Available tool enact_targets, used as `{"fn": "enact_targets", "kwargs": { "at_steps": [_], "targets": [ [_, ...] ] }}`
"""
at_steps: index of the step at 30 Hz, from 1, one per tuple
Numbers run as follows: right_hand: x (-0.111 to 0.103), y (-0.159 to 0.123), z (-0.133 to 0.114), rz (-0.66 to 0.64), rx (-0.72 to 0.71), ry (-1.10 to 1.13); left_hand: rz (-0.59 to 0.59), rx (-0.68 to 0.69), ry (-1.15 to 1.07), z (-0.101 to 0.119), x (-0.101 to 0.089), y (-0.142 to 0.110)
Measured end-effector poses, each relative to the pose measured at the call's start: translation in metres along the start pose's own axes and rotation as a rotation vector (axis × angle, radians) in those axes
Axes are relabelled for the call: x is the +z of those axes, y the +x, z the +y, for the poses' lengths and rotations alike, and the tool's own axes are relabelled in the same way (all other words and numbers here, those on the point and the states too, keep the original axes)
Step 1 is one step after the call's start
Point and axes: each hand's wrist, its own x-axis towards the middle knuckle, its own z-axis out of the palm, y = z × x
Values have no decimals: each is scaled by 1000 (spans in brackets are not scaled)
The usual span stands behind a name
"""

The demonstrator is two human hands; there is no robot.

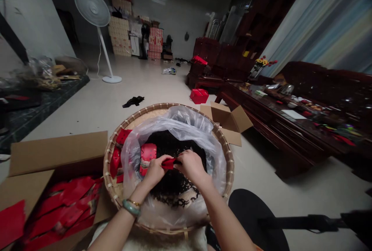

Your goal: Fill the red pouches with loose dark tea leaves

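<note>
"Fingers (pixel 180 158) on both hands: shut or open?"

"Shut tight. Pinching one small red packet (pixel 169 163), left hand (pixel 154 171) on one end, right hand (pixel 192 165) on the other."

"Where, then, that packet?"

"Right between the two hands, up over the middle of a big round woven tray (pixel 109 177), inside a clear plastic bag (pixel 174 117)."

"And all around?"

"Just beside the tray, an open cardboard box (pixel 55 158), full of flat red packets (pixel 64 204). Behind the tray, one more open box (pixel 229 121). Under the hands, a heap of dark curly leaves (pixel 174 187). Next to the heap, a red and gold packet (pixel 148 158). On the left wrist, a green bangle (pixel 130 207)."
</note>
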Motion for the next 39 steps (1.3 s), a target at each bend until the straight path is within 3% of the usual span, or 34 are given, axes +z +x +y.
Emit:
{"fn": "enact_targets", "kwargs": {
  "at_steps": [7,16,20,25,29,33,36,39],
  "targets": [
    [-4,1,3,64,-47,199,31,-47,-77,-8,-1,1],
    [-10,-1,23,291,135,730,104,-90,-154,-13,-3,1],
    [-9,-4,26,284,159,669,118,-82,-150,-9,-5,0],
    [-10,-13,17,328,-16,575,128,-78,-151,-6,-4,0],
    [-7,-18,7,192,-167,381,130,-67,-133,-6,-2,0],
    [2,-15,1,71,-177,252,35,-44,-88,-2,0,-1],
    [5,-10,0,56,-179,267,-32,-37,-110,2,1,-3],
    [6,-8,3,103,-122,424,-65,-151,-172,8,0,-5]
  ]
}}
